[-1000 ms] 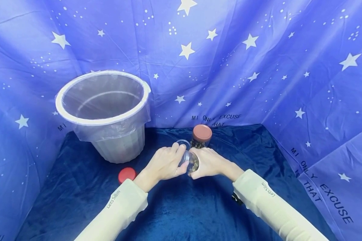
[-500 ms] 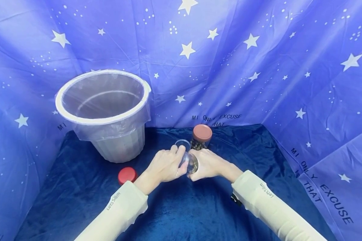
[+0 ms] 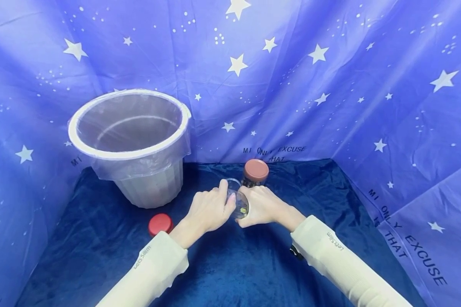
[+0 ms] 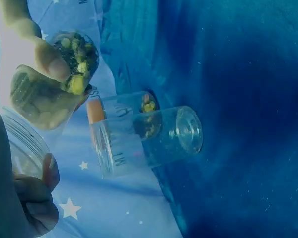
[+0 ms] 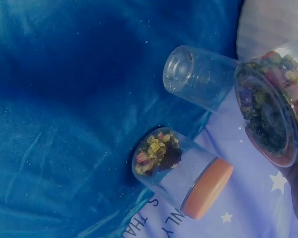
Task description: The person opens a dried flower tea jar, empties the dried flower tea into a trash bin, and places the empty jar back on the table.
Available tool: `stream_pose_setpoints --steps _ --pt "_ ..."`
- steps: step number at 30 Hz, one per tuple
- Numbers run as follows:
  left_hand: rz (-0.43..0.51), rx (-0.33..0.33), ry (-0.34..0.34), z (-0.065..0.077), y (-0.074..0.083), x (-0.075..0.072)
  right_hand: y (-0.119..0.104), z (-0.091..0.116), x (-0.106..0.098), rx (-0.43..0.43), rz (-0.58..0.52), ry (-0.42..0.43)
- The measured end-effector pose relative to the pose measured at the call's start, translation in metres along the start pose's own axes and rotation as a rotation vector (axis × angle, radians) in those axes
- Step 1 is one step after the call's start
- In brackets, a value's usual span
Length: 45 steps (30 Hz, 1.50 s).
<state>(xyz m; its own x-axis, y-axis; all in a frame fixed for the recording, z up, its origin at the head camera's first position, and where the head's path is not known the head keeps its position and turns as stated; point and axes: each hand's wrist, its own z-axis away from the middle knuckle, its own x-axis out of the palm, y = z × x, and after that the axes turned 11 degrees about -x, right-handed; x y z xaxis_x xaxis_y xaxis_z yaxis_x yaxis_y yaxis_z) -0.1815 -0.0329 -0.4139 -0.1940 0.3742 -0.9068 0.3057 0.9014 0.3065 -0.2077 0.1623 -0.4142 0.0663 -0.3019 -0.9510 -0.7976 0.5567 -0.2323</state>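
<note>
In the head view, a clear jar of dried flowers [image 3: 240, 207] is tilted between both hands. My right hand [image 3: 263, 207] grips its body, the thumb lying along the side in the left wrist view. At its threaded, lidless mouth, my left hand [image 3: 209, 209] curls its fingers around the neck [image 4: 24, 141]. The flowers bunch toward the base, which faces the right wrist camera. Behind the hands stands an empty clear jar [image 4: 149, 148], open at the top. Beside it is a second flower jar [image 5: 159, 154] with an orange-pink lid [image 3: 256, 170].
A red lid [image 3: 160, 224] lies near my left forearm on the dark blue cloth [image 3: 230, 273]. At the back left stands a large white bin [image 3: 150, 187] with a clear liner folded over its rim. Star-patterned curtains [image 3: 292, 85] enclose the back and sides.
The held jar and my right hand have shifted slightly left. My left fingers have changed position at the mouth, and one stands higher. The other jars, lid and bin stay in place.
</note>
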Motion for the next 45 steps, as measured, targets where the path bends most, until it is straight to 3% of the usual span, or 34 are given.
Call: stream_pose_setpoints --steps 5,10,14,16,19,22,25,28,37,45 --pt "0.035 -0.056 -0.087 0.000 0.000 -0.002 0.000 -0.002 0.002 0.019 -0.016 -0.018" --pt "0.156 -0.088 -0.243 0.002 -0.003 -0.004 0.002 0.002 0.003 0.062 -0.035 -0.075" --pt "0.208 -0.052 -0.381 0.003 -0.010 -0.013 0.006 0.007 0.002 0.099 -0.087 -0.108" --pt "0.187 0.014 -0.401 0.003 -0.015 -0.018 0.009 0.010 0.002 0.117 -0.114 -0.124" --pt "0.148 0.176 -0.339 0.002 -0.023 -0.023 0.013 0.013 0.002 0.151 -0.148 -0.138" --pt "0.104 0.347 -0.231 0.002 -0.028 -0.024 0.015 0.014 0.002 0.176 -0.169 -0.148" --pt "0.073 0.440 -0.179 0.003 -0.028 -0.022 0.014 0.014 0.002 0.172 -0.180 -0.152" --pt "0.071 0.468 -0.147 0.004 -0.027 -0.019 0.012 0.013 0.003 0.150 -0.196 -0.142" --pt "0.146 0.443 -0.121 0.005 -0.027 -0.016 0.008 0.010 0.005 0.122 -0.188 -0.100" --pt "0.124 0.512 -0.029 0.009 -0.030 -0.009 0.008 0.010 0.004 0.101 -0.185 -0.088"
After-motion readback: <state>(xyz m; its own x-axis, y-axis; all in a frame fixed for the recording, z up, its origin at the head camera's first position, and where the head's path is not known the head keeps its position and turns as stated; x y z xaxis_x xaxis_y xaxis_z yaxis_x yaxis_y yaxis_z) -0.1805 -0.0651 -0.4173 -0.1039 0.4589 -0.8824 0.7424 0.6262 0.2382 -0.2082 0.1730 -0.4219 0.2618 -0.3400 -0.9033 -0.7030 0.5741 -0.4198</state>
